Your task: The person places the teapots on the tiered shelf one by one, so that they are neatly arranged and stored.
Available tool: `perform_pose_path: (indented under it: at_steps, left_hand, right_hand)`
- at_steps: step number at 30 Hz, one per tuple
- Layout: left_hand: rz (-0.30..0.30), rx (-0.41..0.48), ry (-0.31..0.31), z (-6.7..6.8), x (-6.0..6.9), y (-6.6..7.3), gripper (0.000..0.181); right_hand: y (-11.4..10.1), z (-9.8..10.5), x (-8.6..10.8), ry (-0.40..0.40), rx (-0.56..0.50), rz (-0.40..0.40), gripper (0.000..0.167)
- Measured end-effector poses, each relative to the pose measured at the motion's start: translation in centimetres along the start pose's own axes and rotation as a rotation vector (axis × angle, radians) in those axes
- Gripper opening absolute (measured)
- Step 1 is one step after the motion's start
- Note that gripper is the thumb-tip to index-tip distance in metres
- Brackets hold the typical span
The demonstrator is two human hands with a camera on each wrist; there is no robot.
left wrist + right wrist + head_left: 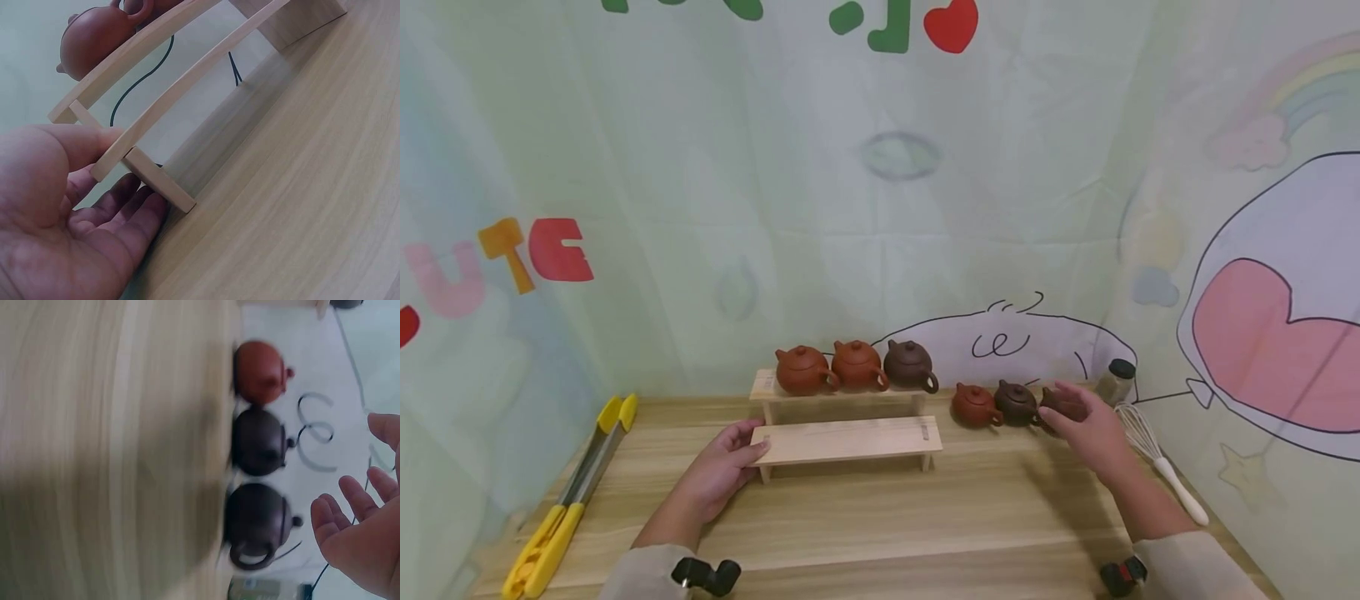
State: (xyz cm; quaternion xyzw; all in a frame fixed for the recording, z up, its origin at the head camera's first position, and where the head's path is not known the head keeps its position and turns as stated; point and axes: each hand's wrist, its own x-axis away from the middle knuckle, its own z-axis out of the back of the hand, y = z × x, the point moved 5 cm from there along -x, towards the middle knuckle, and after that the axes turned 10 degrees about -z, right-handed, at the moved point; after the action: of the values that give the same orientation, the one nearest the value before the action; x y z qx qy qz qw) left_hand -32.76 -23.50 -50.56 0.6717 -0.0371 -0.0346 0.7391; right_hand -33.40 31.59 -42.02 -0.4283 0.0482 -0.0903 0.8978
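My left hand (718,471) grips the left end of a two-tier wooden stand (850,442), its thumb over the lower board and its fingers beside the leg. On the upper board sit two reddish-brown teapots (802,372) and a dark brown teapot (907,365). To the right of the stand, a red teapot (975,406) and two dark teapots (1017,404) stand in a row on the table. My right hand (1093,435) hovers by the rightmost dark teapot (256,515), partly hiding it in the head view. In the right wrist view its fingers are spread, apart from that teapot.
A jar with a black lid (1116,383) stands at the back right, behind a white-handled whisk (1161,462). Yellow-handled tongs (568,504) lie along the table's left side. A printed curtain (700,167) hangs close behind the teapots. The wooden table (880,533) extends in front.
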Motion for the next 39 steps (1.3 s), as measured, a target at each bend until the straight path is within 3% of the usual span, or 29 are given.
perform_pose_path:
  at_steps: [10, 21, 39]
  left_hand:
    - [0.007, 0.007, 0.004, 0.0, 0.0, -0.1, 0.065]
    - [0.013, 0.011, 0.004, 0.1, 0.0, -0.1, 0.068]
    - [0.002, 0.011, -0.001, -0.1, 0.0, 0.1, 0.067]
  right_hand:
    - [3.3, 1.4, -3.2, 0.014, 0.035, -0.128, 0.077]
    - [5.2, 0.4, -5.8, -0.046, 0.154, -0.155, 0.087]
    - [5.6, -0.1, -6.0, -0.024, 0.157, -0.183, 0.083]
